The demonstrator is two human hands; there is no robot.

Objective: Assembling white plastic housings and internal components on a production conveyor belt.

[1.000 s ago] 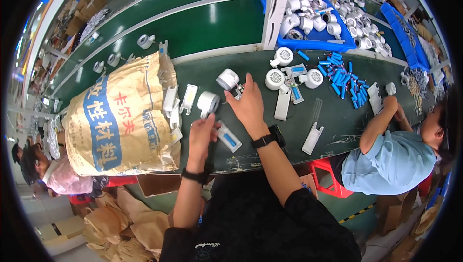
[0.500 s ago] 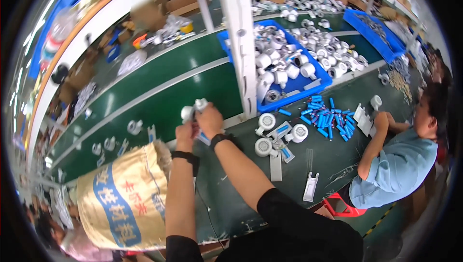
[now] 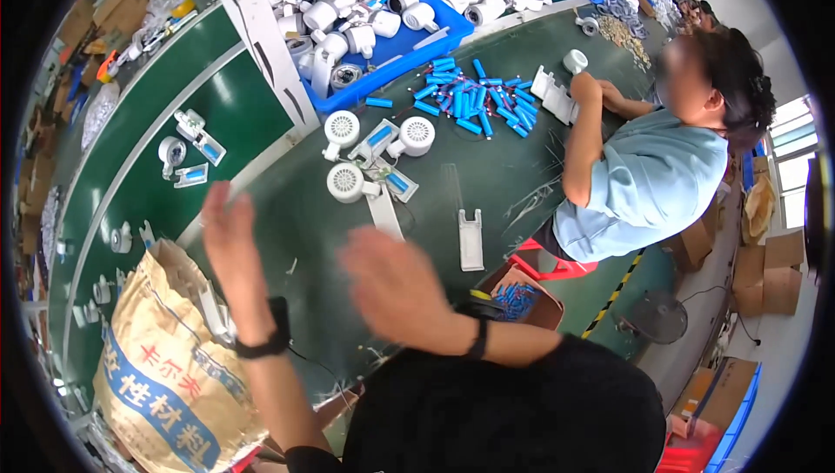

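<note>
My left hand (image 3: 230,242) hovers over the table's edge beside the conveyor, fingers stretched and nothing in them. Above the dark table, my right hand (image 3: 391,286) is smeared by motion, its fingers extended and holding nothing I can see. Two white handheld fan units (image 3: 173,153) with blue battery cells in their opened handles lie on the green belt (image 3: 228,112), beyond my left hand. Closer to my right hand, several round-grilled fan units (image 3: 346,182) rest in a cluster on the table, some with blue cells showing. A white handle shell (image 3: 470,241) lies to their right.
A heap of blue cells (image 3: 474,103) sits mid-table, behind it a blue crate (image 3: 391,62) of white fan parts. A large woven sack (image 3: 156,334) stands at left. On the right, a seated person (image 3: 639,168) handles a white part. A white post (image 3: 261,38) rises beside the belt.
Both hands have let go of the fan units, which now lie on the belt, and have drawn back toward me. The view has swung to the right.
</note>
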